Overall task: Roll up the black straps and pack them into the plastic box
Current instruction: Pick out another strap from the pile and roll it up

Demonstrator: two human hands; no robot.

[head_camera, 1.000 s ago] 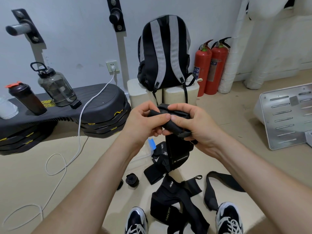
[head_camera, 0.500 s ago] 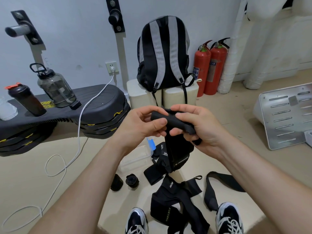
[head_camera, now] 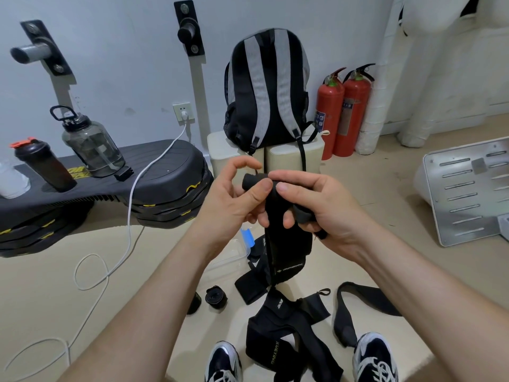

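Both hands hold one black strap (head_camera: 286, 244) at chest height, its top end wound into a small roll and its tail hanging down. My left hand (head_camera: 234, 199) pinches the roll's left end with thumb and fingers. My right hand (head_camera: 311, 202) grips its right end. The clear plastic box (head_camera: 234, 257) with a blue clip lies on the floor below, partly hidden by my left forearm. Two rolled straps (head_camera: 216, 296) sit on the floor near it. Loose black straps (head_camera: 278, 334) lie tangled by my shoes, and another loose strap (head_camera: 355, 304) curves at the right.
A backpack (head_camera: 267, 86) stands on pale blocks ahead, with two red fire extinguishers (head_camera: 344, 106) beside it. Stacked black step boards (head_camera: 165, 186) at the left carry bottles (head_camera: 88, 144). A white cable (head_camera: 129, 227) trails over the floor. A white metal panel (head_camera: 468, 188) leans at the right.
The roll has turned a little further between my fingers and my left index finger has lifted off it. My hands have shifted slightly lower and apart.
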